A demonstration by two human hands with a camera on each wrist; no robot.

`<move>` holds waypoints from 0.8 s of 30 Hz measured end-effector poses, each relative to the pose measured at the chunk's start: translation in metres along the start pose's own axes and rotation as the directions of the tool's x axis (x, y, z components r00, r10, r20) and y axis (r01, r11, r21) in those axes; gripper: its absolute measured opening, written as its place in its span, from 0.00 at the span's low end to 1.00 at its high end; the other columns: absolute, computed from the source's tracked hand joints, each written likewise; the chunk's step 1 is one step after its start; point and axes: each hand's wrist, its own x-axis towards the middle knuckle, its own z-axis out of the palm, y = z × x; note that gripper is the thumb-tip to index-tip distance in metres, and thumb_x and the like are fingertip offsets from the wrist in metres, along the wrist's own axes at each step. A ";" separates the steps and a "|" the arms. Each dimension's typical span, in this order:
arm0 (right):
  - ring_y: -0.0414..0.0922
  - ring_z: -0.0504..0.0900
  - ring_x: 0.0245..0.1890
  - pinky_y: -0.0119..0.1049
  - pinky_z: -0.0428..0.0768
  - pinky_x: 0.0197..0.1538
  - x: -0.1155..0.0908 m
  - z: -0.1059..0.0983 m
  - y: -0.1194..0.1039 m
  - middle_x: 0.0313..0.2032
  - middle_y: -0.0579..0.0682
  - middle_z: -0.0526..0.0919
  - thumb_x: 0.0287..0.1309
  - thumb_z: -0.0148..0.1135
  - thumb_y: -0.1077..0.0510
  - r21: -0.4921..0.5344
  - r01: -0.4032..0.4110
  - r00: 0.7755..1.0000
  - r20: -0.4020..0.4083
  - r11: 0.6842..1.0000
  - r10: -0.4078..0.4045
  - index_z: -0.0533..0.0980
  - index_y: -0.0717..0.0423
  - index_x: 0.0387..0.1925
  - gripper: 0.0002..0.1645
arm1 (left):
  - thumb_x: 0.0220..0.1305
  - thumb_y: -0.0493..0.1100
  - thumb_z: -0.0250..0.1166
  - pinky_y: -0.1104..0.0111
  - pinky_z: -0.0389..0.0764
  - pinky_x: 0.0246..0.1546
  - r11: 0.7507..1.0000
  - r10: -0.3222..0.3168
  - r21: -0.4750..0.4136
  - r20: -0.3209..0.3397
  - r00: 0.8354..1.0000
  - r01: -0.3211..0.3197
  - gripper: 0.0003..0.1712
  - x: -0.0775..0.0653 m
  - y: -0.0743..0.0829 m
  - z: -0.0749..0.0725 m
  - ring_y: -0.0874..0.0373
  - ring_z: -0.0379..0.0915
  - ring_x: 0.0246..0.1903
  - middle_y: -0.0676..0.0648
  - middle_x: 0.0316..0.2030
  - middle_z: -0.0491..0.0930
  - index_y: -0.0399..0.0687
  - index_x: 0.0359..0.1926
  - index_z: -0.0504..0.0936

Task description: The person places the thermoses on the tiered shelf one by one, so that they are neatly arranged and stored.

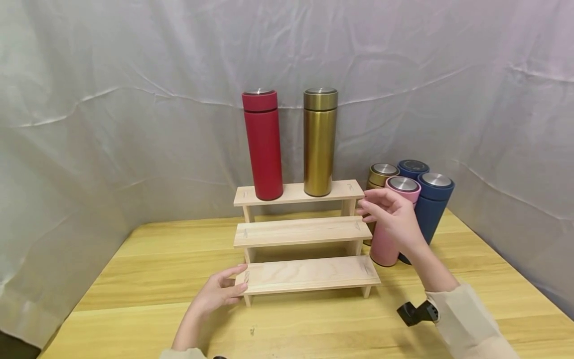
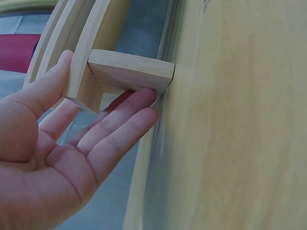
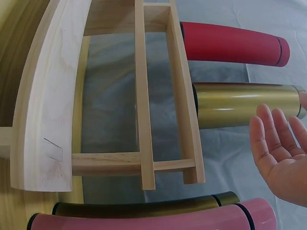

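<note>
Rack [image 1: 309, 275]: mid-loading, I'd judge
Left hand [image 1: 216, 293]: holding the rack's low end
Right hand [image 1: 396, 219]: empty, loosely spread
Pink bottle [image 1: 384, 247]: if next, likely calls for a wider grasp

Between the red bottle [image 1: 263, 149] and the gold bottle [image 1: 319, 149] on the top step [image 1: 293, 192], a gap would let a hand pass edgewise. The middle step [image 1: 305, 231] and bottom step [image 1: 309, 275] lie bare, reachable from the front, though the left grip [image 1: 217, 291] takes up the bottom step's left end. On the right, a pink bottle [image 1: 386, 244], a second gold bottle [image 1: 377, 178] and two blue bottles [image 1: 431, 212] block the way beside the steps, and the right grip [image 1: 396, 217] hangs before the pink one. Bare table [image 1: 157, 259] gives broad room to the left; the curtain [image 1: 179, 149] closes off the back.
</note>
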 end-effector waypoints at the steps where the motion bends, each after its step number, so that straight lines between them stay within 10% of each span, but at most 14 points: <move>1: 0.42 0.81 0.29 0.32 0.81 0.31 -0.002 -0.001 0.000 0.32 0.52 0.80 0.56 0.56 0.69 -0.006 0.002 1.000 -0.007 1.000 -0.002 0.75 0.56 0.39 0.10 | 0.57 0.41 0.62 0.56 0.76 0.43 1.000 0.002 0.000 0.001 1.000 -0.002 0.35 0.000 0.000 0.000 0.50 0.73 0.40 0.28 0.51 0.65 0.32 0.61 0.60; 24: 0.41 0.81 0.28 0.28 0.80 0.31 -0.034 -0.032 -0.004 0.31 0.50 0.82 0.54 0.54 0.74 -0.002 0.103 0.994 -0.026 0.995 -0.103 0.71 0.73 0.39 0.09 | 0.57 0.41 0.62 0.55 0.76 0.43 1.000 0.000 -0.009 0.000 1.000 0.000 0.35 0.000 -0.001 0.000 0.50 0.72 0.41 0.27 0.52 0.65 0.32 0.62 0.59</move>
